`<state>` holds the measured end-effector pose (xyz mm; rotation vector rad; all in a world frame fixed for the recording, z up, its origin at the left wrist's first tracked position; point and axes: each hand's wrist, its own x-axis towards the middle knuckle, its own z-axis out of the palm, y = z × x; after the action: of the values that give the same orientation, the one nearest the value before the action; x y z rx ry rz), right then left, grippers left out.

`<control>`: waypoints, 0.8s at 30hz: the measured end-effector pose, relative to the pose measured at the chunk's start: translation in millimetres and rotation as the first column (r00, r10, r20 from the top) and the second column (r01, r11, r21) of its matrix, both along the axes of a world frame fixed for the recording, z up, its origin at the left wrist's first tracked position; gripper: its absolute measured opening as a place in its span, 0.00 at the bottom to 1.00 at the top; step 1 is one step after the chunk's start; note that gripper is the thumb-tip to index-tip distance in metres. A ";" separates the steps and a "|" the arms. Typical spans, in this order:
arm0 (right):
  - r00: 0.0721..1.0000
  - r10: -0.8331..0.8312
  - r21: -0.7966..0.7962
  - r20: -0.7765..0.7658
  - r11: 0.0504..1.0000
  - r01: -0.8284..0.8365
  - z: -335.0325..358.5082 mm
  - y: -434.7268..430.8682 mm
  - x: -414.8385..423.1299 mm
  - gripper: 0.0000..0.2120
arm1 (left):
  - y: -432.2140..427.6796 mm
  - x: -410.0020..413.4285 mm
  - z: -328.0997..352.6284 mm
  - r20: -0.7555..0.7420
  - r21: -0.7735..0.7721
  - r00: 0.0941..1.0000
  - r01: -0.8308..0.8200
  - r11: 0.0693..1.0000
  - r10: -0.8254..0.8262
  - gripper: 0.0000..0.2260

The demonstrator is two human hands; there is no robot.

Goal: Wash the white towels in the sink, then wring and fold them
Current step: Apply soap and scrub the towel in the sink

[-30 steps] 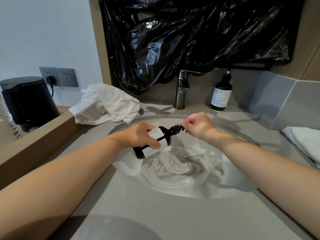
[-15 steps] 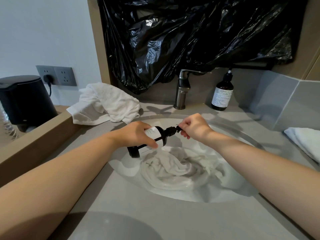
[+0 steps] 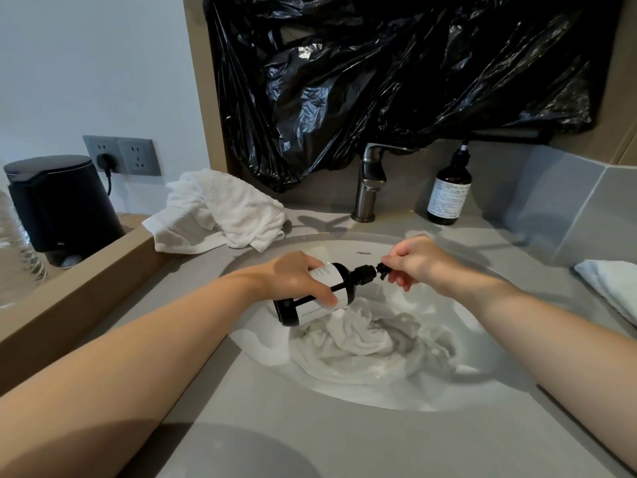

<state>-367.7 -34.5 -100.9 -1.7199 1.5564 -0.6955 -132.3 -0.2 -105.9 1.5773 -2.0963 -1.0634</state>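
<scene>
While the left hand curls round the body of a dark brown pump bottle with a white label, holding it tipped on its side above the round white sink basin, the right hand pinches the bottle's black pump nozzle between thumb and fingertips; the bottle's base points down and to the left, its neck toward the right hand; directly beneath it a wet, crumpled white towel lies bunched in the bottom of the basin; a second white towel, rumpled and dry-looking, sits on the grey stone counter at the sink's back left, and a third, folded white towel rests on the counter at the far right; a brushed metal faucet stands behind the basin, with another brown pump bottle upright just to its right; crinkled black plastic sheeting hangs over the wall above; a black lidded appliance stands far left, below a grey wall socket with a plug in it.
</scene>
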 end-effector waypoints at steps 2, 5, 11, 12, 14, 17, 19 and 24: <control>0.998 -0.040 -0.024 -0.052 0.999 0.039 0.2 2.6 0.1 0.17 | 3.4 -4.2 -2.1 -0.009 -0.038 1.000 -0.007 0.999 0.006 0.13; 0.990 -0.113 -0.038 -0.079 0.993 0.110 -0.7 11.8 3.8 0.16 | 6.5 -4.9 -3.1 -0.009 -0.048 1.000 0.005 0.999 -0.006 0.15; 0.979 -0.128 -0.025 -0.162 0.992 0.125 -1.3 25.9 5.0 0.16 | 8.8 -11.2 -5.1 -0.006 0.002 1.000 0.019 1.000 -0.019 0.17; 0.976 -0.132 -0.053 -0.171 0.991 0.125 2.2 23.7 3.6 0.16 | 8.5 -12.0 -4.0 -0.026 0.024 1.000 0.010 1.000 -0.009 0.17; 0.964 -0.167 -0.134 -0.207 0.981 0.141 8.9 17.3 0.3 0.16 | 9.7 -15.7 -0.7 -0.078 0.076 0.997 0.003 0.997 0.003 0.13; 0.976 -0.213 -0.211 -0.051 0.957 0.198 11.3 9.4 -5.3 0.11 | 10.0 -29.5 0.7 -0.064 0.054 0.997 -0.030 0.998 0.033 0.13; 0.941 -0.274 -0.122 0.197 0.946 0.301 13.0 6.4 -11.2 0.09 | 9.2 -38.1 0.1 -0.084 0.004 0.994 -0.063 0.998 0.063 0.14; 0.849 -0.387 0.309 0.360 0.908 0.283 19.1 14.9 -13.2 0.19 | 0.9 -57.6 4.4 -0.088 -0.069 0.991 -0.110 0.991 0.104 0.17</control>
<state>-380.9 -19.6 -81.8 -1.0356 1.5705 -0.9314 -189.8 0.7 -101.4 1.5634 -1.9499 -0.9863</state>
